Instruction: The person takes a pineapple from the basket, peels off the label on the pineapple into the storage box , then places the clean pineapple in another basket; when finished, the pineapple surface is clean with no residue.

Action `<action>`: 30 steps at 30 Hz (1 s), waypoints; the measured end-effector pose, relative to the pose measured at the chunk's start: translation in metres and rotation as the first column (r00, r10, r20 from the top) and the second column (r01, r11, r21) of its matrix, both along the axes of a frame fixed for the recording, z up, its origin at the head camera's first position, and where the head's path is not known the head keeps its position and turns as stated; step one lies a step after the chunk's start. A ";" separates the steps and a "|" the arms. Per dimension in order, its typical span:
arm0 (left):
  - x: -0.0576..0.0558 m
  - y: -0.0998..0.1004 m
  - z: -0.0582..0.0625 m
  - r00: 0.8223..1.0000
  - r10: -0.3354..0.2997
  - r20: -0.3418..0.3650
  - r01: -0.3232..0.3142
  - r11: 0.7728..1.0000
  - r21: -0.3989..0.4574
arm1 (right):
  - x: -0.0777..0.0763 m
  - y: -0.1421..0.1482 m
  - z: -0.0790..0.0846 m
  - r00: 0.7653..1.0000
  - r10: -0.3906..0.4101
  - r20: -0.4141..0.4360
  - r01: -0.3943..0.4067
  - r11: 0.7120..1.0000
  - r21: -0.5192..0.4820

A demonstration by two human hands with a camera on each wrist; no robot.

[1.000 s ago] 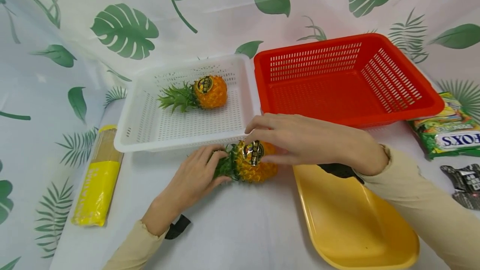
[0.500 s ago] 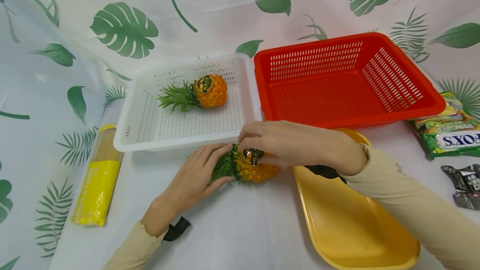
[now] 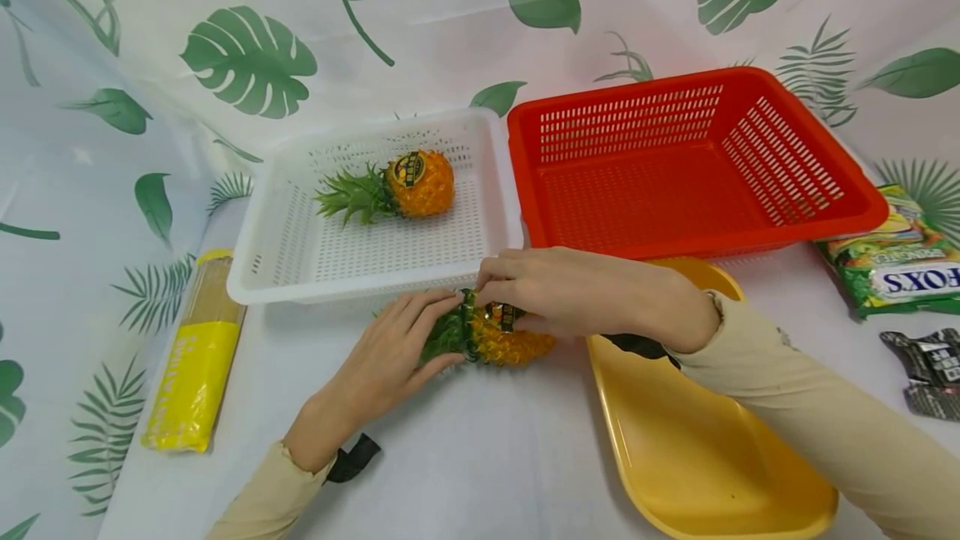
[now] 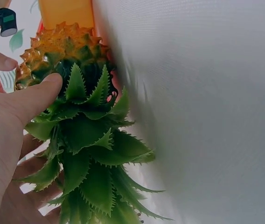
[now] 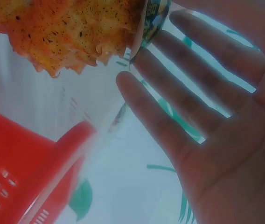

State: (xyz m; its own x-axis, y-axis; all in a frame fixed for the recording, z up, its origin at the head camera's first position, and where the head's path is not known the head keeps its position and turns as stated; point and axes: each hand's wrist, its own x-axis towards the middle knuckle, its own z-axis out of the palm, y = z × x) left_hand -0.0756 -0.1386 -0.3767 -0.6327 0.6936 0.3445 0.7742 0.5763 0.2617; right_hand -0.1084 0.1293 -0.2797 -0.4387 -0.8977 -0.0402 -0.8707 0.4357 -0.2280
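Note:
A small orange pineapple (image 3: 510, 344) with a green crown lies on its side on the white cloth, before the white basket. My left hand (image 3: 390, 344) holds it round the crown; in the left wrist view its thumb (image 4: 39, 95) rests at the neck and the fingers pass behind the leaves. Over the fruit's body is my right hand (image 3: 562, 290), its fingertips by the black and gold label (image 3: 502, 315). Those fingers (image 5: 156, 116) look spread and fairly straight in the right wrist view. A second pineapple (image 3: 420, 184) lies in the white basket (image 3: 300, 283).
A red basket (image 3: 690, 244) stands right of the white one. The yellow tray (image 3: 697, 440) sits under the right forearm. A yellow pasta pack (image 3: 198, 357) lies left; a green Fox's bag (image 3: 911, 273) and a crumpled black wrapper (image 3: 926, 365) lie right.
My right hand has moved left and slightly down over the pineapple, covering more of its body and label. My left hand has stayed nearly in place at the crown.

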 end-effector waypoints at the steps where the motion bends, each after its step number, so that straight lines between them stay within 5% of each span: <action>1: 0.000 0.000 0.000 1.000 0.001 -0.001 -0.001 1.000 0.000 | 0.000 0.000 0.000 1.000 0.000 0.000 0.000 1.000 -0.002; 30: 0.001 -0.005 0.000 0.999 0.050 0.017 -0.050 0.999 -0.004 | -0.003 -0.007 0.007 0.988 0.030 -0.152 -0.034 0.999 -0.024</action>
